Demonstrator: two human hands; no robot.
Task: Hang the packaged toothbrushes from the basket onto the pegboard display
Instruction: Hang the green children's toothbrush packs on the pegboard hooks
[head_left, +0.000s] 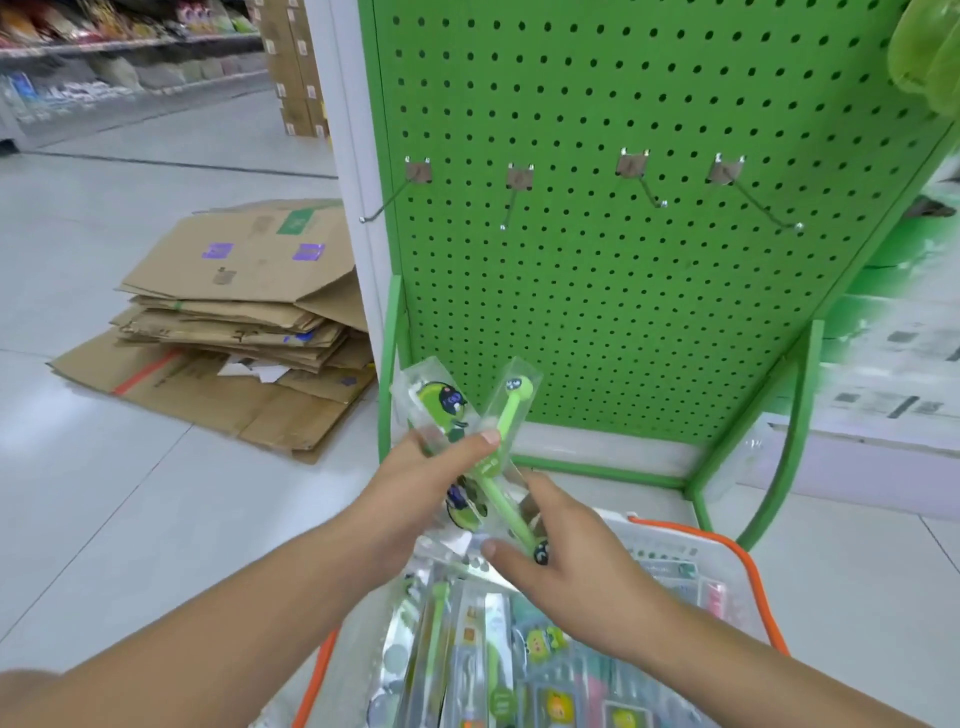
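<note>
Two clear packages cross above the basket. My left hand (415, 491) grips the green toothbrush pack with a dark cartoon figure (441, 402), thumb on top. My right hand (558, 551) pinches the lower end of the second pack, a slim green toothbrush (506, 415). Below them the white basket with an orange rim (748, 564) holds several more packaged toothbrushes (478, 654). The green pegboard (597, 312) stands behind, with a row of bare metal hooks (511, 205) at mid height.
A pile of flattened cardboard boxes (234, 322) lies on the tiled floor to the left of the display. The green stand frame (789, 415) curves down on the right. Store shelves (104, 67) run along the far left.
</note>
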